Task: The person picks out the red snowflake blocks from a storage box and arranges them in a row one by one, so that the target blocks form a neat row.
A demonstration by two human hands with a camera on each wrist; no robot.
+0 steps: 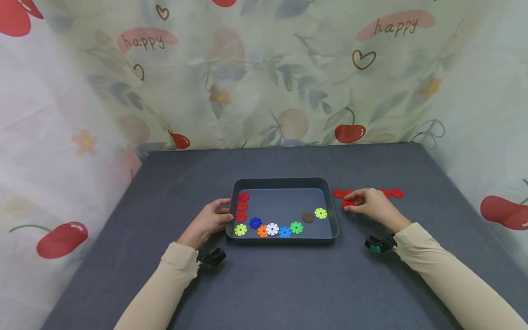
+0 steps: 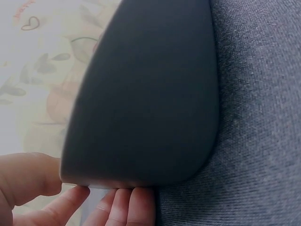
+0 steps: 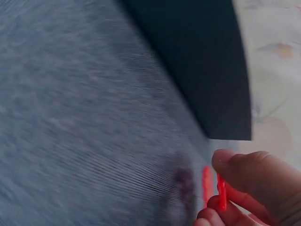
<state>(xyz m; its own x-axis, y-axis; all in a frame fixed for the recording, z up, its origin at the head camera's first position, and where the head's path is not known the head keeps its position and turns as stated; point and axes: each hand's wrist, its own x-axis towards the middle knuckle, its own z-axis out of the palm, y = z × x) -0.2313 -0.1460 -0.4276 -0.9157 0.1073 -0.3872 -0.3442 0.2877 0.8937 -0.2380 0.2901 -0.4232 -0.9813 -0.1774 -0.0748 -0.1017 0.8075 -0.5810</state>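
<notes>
A dark tray (image 1: 284,183) sits mid-table and holds several coloured gear discs: red ones (image 1: 242,206) stacked along its left wall, then a curved row of yellow, blue, orange, white, blue, green, brown and yellow-green. My left hand (image 1: 213,219) grips the tray's left rim (image 2: 117,181), thumb on top and fingers (image 2: 123,206) underneath. My right hand (image 1: 368,204) rests on the table right of the tray and pinches a red disc (image 1: 348,203) (image 3: 221,190) between thumb and fingers. More red discs (image 1: 393,193) lie in a row behind that hand.
The grey cloth-covered table (image 1: 264,284) is backed and flanked by a patterned curtain (image 1: 264,73). Wrist cameras (image 1: 381,244) sit on both forearms. The tray's dark outer wall (image 3: 197,61) stands close to the right hand.
</notes>
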